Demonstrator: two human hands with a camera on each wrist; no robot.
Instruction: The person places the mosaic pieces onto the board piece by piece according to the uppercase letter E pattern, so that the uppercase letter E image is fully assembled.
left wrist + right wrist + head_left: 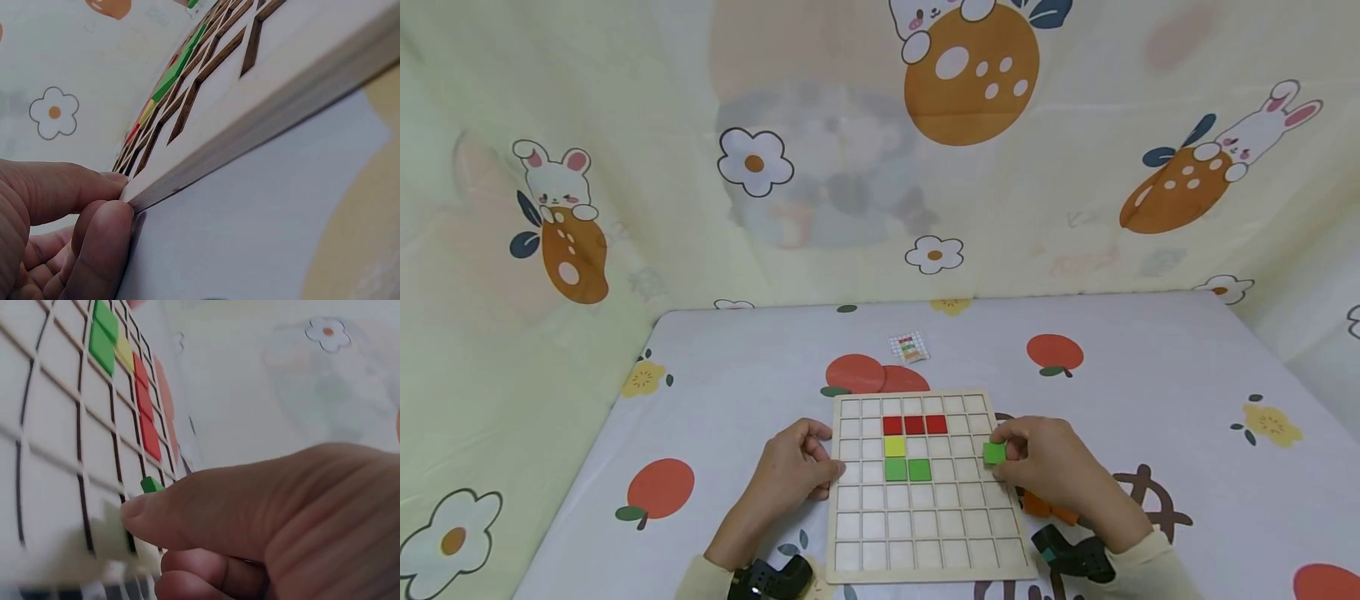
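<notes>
A wooden grid board [932, 575] lies on the table. On it sit three red tiles [914, 425] in a row, a yellow tile [894, 446] below the leftmost red one, and two green tiles [896, 469] side by side under that. My left hand [793, 467] holds the board's left edge; in the left wrist view the thumb and index finger meet at its rim. Between thumb and fingers, my right hand [1051, 462] pinches another green tile [994, 453] over the board's right side. The hand covers most of that tile in the right wrist view.
Orange pieces [1047, 506] lie right of the board, partly under the right hand. A small card with a coloured grid pattern [909, 347] lies beyond the board's far edge. Black wrist devices [1075, 554] are on both wrists. A printed curtain [820, 275] hangs behind the table.
</notes>
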